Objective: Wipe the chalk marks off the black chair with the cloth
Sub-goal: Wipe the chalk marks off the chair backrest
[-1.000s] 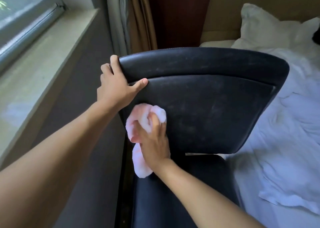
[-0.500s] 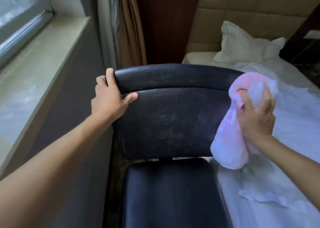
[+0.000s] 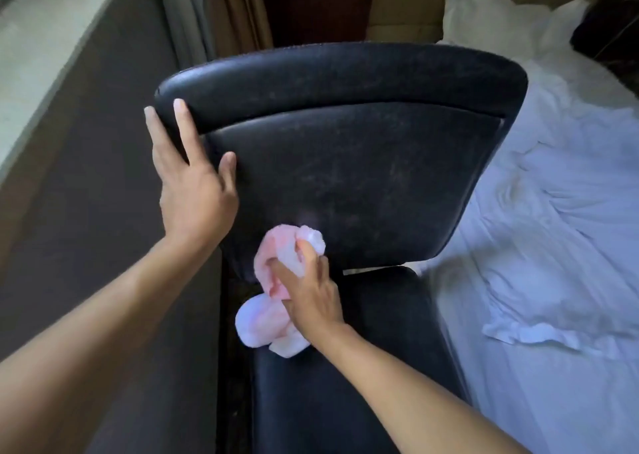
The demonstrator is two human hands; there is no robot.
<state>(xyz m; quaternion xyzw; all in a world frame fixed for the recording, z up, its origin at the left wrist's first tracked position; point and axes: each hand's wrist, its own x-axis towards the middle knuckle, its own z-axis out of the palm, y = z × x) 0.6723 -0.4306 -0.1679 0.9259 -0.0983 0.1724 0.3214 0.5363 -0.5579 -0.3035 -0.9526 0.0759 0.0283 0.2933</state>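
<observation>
The black chair faces me, its backrest dusted with faint pale chalk smears across the middle. My left hand lies on the backrest's left edge, fingers straight up along the side and thumb on the front face. My right hand grips a bunched pink and white cloth and presses it against the lower left of the backrest, just above the seat. The cloth's loose end hangs down onto the seat.
A bed with rumpled white sheets and pillows lies close along the chair's right side. A window sill and dark wall run along the left. Curtains hang behind the chair.
My right hand swept the cloth from the backrest's right edge back to its lower left. My left hand loosened from a grip on the top corner to straight fingers along the side.
</observation>
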